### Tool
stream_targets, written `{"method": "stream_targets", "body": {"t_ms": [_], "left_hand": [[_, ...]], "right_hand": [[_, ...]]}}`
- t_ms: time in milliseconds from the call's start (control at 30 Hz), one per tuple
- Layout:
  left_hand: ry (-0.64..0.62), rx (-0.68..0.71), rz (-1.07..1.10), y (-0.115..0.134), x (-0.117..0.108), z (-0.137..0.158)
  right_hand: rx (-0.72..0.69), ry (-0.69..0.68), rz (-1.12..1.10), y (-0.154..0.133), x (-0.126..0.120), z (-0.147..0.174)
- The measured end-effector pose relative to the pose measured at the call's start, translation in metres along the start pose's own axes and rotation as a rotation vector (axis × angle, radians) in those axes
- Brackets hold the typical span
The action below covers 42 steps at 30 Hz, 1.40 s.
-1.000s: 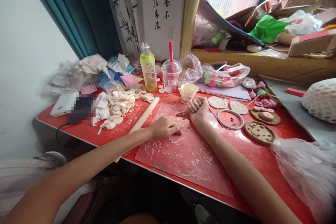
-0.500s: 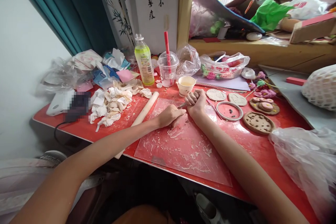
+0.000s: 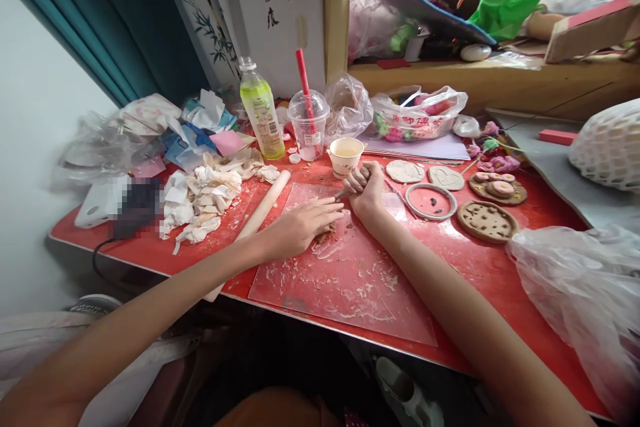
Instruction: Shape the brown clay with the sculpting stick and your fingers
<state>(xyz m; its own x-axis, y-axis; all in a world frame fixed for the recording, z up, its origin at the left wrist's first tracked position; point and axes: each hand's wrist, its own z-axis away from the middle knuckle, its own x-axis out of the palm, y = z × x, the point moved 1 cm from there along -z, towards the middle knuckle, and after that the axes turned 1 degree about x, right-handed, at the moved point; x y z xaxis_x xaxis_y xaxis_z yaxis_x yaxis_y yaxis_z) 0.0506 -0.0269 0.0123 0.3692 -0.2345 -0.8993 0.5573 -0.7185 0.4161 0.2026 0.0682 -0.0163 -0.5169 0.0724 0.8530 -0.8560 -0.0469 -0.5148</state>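
Over the far part of the clear mat (image 3: 345,293), two bare hands work close together. The left hand (image 3: 303,227) is palm down above the mat's left side, fingers stretched out nearly straight and held together, not curled round anything visible; what lies under the palm cannot be told. Brown crumbs (image 3: 326,238) show on the mat just beside that hand. The right hand (image 3: 367,188), at the mat's far edge, is closed in a fist around a thin tool (image 3: 342,196), whose end points left toward the other hand's fingertips; whether they touch it is unclear. Pale smears mark the mat nearer the person. Just beyond the mat stands a paper cup (image 3: 346,155) with pale liquid, and further behind it a plastic cup (image 3: 309,127) with a red straw. Left of the mat lies a wooden roller (image 3: 263,207), with crumpled tissues (image 3: 210,193) farther left. To the mat's right are a pale ring (image 3: 431,217) lying flat, two flat clay pieces (image 3: 405,172) behind it, and a brown disc (image 3: 487,221) with dark spots. Everything here rests on the red table (image 3: 465,293) around the mat.
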Motion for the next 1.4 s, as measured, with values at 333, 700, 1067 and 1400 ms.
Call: {"method": "stream_targets", "body": {"t_ms": [333, 700, 1067, 1400], "left_hand": [[-0.026, -0.134, -0.233, 0.004, -0.001, 0.002], [0.084, -0.08, -0.553, -0.003, 0.017, 0.0], [0.035, 0.003, -0.656, -0.008, 0.009, -0.015], [0.091, -0.098, -0.188, -0.027, -0.016, -0.009]], "right_hand": [[-0.007, -0.002, 0.021, 0.0, -0.001, -0.001], [-0.004, -0.058, 0.042, 0.0, -0.003, 0.002], [-0.007, -0.047, 0.038, 0.002, 0.0, 0.0], [-0.009, -0.056, 0.021, 0.002, 0.004, 0.002]]}}
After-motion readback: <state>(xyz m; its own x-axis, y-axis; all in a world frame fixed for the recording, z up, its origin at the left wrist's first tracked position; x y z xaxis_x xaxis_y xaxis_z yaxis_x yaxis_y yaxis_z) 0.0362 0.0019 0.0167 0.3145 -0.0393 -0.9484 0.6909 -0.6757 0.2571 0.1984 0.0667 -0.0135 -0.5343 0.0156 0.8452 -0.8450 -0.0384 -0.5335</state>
